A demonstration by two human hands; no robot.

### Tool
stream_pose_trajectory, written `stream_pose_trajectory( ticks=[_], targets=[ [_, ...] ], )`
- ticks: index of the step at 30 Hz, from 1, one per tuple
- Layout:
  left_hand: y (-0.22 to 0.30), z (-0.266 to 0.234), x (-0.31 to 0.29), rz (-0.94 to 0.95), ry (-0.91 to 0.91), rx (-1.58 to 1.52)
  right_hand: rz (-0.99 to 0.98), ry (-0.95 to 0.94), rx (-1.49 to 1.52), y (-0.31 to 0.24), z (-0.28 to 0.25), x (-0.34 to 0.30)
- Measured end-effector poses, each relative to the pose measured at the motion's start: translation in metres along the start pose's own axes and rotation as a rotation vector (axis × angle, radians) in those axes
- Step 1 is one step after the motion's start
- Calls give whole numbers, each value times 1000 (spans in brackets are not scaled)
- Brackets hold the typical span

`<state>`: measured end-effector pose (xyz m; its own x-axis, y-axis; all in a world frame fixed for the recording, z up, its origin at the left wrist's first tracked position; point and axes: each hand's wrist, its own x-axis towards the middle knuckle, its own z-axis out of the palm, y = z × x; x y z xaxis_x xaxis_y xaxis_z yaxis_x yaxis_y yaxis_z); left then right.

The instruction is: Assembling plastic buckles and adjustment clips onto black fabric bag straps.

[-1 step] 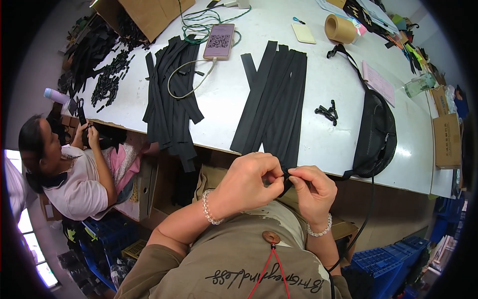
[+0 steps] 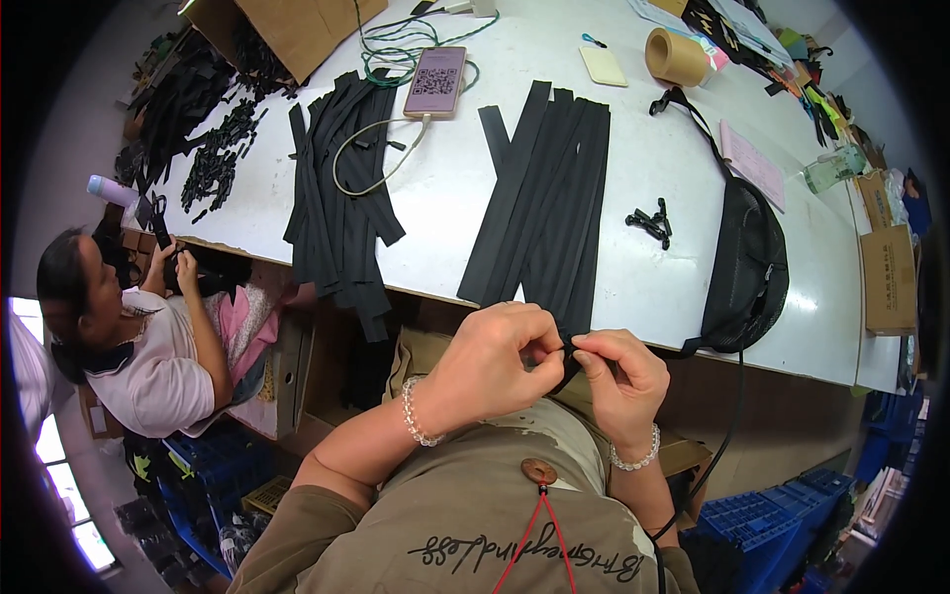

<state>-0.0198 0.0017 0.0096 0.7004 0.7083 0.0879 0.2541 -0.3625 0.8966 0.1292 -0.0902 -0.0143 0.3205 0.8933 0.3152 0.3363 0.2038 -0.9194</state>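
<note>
At the table's near edge, my left hand [image 2: 500, 356] and my right hand [image 2: 625, 376] meet fingertip to fingertip. Both are closed in a pinch on a small black piece [image 2: 568, 346]. Fingers cover most of it, so its exact kind is hidden. Just beyond my hands lies a bundle of long flat black strips [image 2: 544, 198], its near ends reaching my fingers. Several small black fittings [image 2: 651, 225] are heaped to the right of the bundle.
Another strip pile [image 2: 341, 188] hangs over the edge at left, near a cabled phone [image 2: 435, 84]. A black mesh bag [image 2: 744, 262] lies right. Far off stand a cardboard tube [image 2: 677, 57] and a box [image 2: 307, 35]. A co-worker [image 2: 148, 346] sits left.
</note>
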Motion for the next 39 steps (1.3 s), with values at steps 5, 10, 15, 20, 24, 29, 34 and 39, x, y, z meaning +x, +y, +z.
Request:
stream_pose_trajectory(
  ticks=[5,10,15,20,24,29,34,39],
  targets=[
    [3,0,-2,-3,3,-50,20,30,-18,0,0,-2],
    [3,5,-3,-104,37,-251,248,128,355,6,3,-6],
    [-2,13,-8,-242,78,-392,393,192,487,1,8,-3],
    [0,13,-7,-115,128,-292,237,184,369,6,10,-7],
    [-2,11,-7,-92,136,-215,229,146,312,8,8,-8],
    [-2,11,-7,11,161,-122,144,124,220,8,7,-7],
    [-6,12,-7,78,183,-65,85,108,159,6,5,-4],
    [-6,12,-7,116,194,-61,61,71,106,5,2,-2]
  ],
)
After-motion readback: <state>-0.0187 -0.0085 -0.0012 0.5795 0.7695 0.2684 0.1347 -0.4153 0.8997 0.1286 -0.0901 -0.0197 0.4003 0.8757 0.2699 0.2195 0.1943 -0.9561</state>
